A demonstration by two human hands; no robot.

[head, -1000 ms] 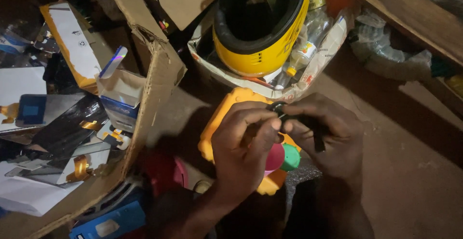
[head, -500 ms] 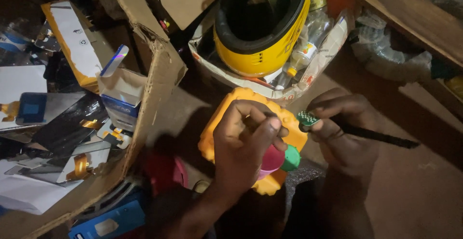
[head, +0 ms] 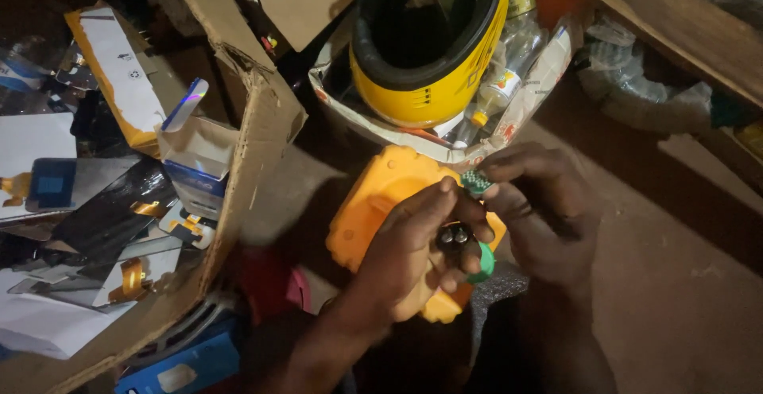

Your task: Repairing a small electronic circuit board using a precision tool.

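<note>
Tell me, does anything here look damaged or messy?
Yes. The cardboard box left of the hands has a torn, ragged edge and sags open, with papers and small packages jumbled inside. The left hand and right hand work on an orange device, which shows no clear damage in this dim light.

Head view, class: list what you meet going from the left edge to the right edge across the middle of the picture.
Torn cardboard box → orange plastic device → left hand → small green-patterned piece → right hand → brown floor.
</note>
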